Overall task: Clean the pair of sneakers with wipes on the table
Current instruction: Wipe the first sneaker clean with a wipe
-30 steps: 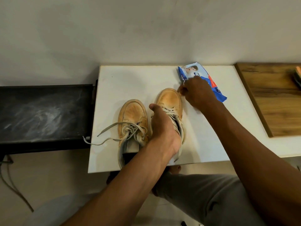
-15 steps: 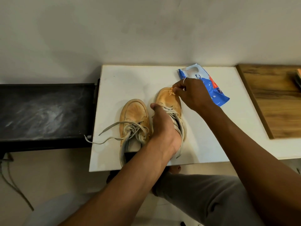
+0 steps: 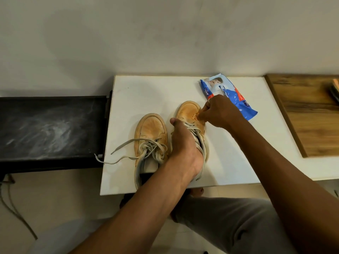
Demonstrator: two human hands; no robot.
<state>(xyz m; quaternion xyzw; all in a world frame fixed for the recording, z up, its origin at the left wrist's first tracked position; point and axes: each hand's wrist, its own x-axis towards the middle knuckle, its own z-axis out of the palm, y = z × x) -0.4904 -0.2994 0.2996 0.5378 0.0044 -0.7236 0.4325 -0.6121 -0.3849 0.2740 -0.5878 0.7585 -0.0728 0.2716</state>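
Note:
Two tan sneakers with pale laces stand side by side on the white table (image 3: 146, 92), toes pointing away from me. My left hand (image 3: 183, 143) grips the right sneaker (image 3: 189, 111) around its laced middle and collar. My right hand (image 3: 220, 111) pinches a small crumpled wipe (image 3: 196, 117), stained tan, against the right side of that sneaker's toe. The left sneaker (image 3: 149, 129) lies untouched, its laces trailing off the table's left edge. A blue and white wipes pack (image 3: 225, 92) lies just behind my right hand.
A wooden board (image 3: 308, 114) lies on the table's right part, with a dark object (image 3: 334, 90) at its far edge. A black bench (image 3: 51, 129) adjoins the table on the left. The wall stands close behind. My knee (image 3: 229, 220) sits below the table's front edge.
My right hand has come back from the wipes pack with a wipe and moved down onto the right sneaker's toe. My left hand has kept its hold on that sneaker.

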